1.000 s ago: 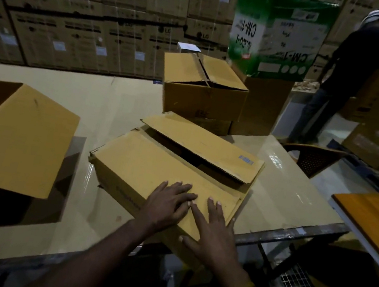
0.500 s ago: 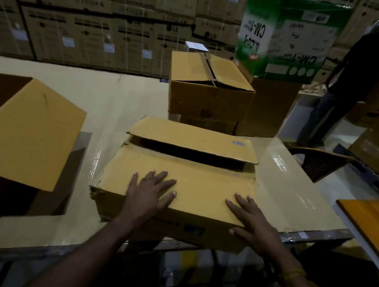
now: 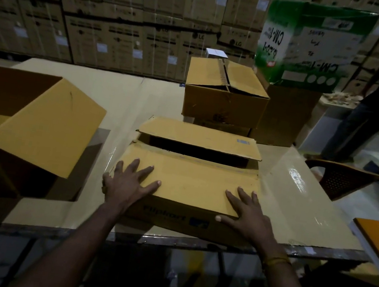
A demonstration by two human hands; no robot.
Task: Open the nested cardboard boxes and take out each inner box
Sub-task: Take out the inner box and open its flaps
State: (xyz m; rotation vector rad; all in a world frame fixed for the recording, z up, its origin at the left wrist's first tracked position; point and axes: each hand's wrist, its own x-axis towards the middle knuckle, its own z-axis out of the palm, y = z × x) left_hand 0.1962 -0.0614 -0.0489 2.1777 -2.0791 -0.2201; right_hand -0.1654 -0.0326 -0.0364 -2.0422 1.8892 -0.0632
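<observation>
Open box [image 3: 37,124] at far left on tabletop [image 3: 126,98], mouth up, one flap folded outward. Flat box [image 3: 190,180] at near tabletop edge, centre: near flap down, far flap [image 3: 200,136] partly raised over a dark gap; left hand [image 3: 127,183] spread flat on near-left corner, right hand [image 3: 246,214] spread flat on near-right corner, thumb over the front edge, each grip open, fingers straight, pressing and clasping nothing. Closed box [image 3: 226,92] behind on a lower box, green-and-white carton [image 3: 311,43] beside it on a brown box, person [image 3: 373,103] standing at far right, brown chair [image 3: 342,177] just off the tabletop corner.
</observation>
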